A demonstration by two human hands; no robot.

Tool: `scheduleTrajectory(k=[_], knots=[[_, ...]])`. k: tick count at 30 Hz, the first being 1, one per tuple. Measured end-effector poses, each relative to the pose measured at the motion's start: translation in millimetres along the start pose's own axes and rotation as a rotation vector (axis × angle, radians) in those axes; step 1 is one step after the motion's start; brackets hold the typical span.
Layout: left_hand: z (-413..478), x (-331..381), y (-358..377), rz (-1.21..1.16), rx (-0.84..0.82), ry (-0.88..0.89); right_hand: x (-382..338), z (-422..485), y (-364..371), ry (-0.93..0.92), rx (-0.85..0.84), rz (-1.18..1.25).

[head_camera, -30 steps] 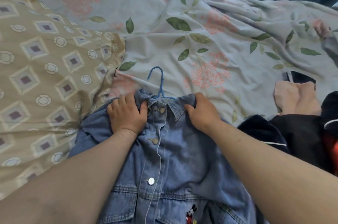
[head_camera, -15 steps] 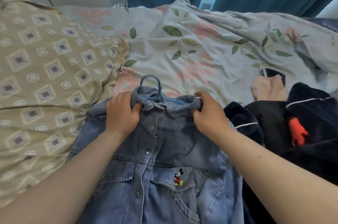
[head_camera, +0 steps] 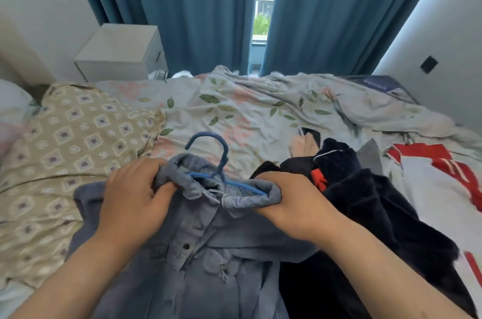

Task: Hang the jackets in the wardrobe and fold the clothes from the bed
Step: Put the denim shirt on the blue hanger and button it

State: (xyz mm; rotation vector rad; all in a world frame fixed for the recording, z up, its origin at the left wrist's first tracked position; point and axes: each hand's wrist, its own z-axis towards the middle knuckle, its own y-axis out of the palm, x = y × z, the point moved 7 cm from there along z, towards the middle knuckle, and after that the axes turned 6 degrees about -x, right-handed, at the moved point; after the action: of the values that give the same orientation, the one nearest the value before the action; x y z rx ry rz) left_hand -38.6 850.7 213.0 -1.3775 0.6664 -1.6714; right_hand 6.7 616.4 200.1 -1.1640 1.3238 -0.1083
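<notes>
the left hand grips the left shoulder of the denim jacket, fingers curled into the bunched collar. the right hand clutches the right shoulder the same way. a blue hanger sits inside the collar, its hook poking up between the two hands. the jacket lies front-up on the bed, over a floral sheet. just beside it to the right is a dark pile of clothes. blue curtains hang behind the bed.

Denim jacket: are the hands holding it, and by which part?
The left hand and right hand each grip the denim jacket at a shoulder beside the collar, over the blue hanger.
</notes>
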Motion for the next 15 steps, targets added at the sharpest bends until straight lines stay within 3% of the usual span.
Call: scheduleTrajectory(k=[15], knots=[[-197.1, 285.1, -235.0, -0.082, 0.04, 0.176, -166.4, -353.6, -135.7, -0.205, 0.311, 0.059]])
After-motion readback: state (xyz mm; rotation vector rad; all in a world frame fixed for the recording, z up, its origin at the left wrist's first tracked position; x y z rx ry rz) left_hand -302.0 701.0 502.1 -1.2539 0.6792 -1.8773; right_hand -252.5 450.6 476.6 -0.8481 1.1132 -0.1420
